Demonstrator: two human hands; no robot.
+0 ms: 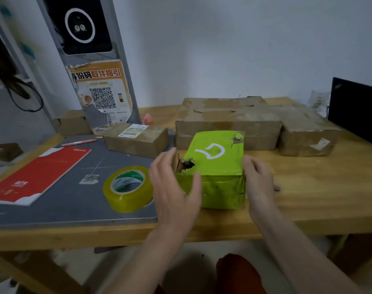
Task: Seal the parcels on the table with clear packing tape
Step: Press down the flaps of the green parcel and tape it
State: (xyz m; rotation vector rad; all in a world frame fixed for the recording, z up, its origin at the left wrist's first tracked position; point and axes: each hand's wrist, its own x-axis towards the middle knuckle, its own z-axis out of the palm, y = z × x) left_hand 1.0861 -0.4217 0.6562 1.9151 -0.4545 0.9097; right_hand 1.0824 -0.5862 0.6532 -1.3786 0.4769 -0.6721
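A bright green parcel [214, 166] with torn corners sits near the front edge of the wooden table [308, 187]. My left hand [174, 185] lies against its left side with straight fingers, the thumb across the front face. My right hand [258, 181] rests flat against its right side. A roll of clear yellowish packing tape [127, 187] lies flat on the grey mat [74, 200], just left of my left hand. Behind stand a small brown box [138, 140], a large flat brown box [227, 122] and another brown box [308, 134] at the right.
A red booklet [38, 175] and a pink pen [79, 142] lie on the mat at the left. A grey post with a QR-code poster [102, 96] rises at the back left. A black screen [357, 111] stands at the far right.
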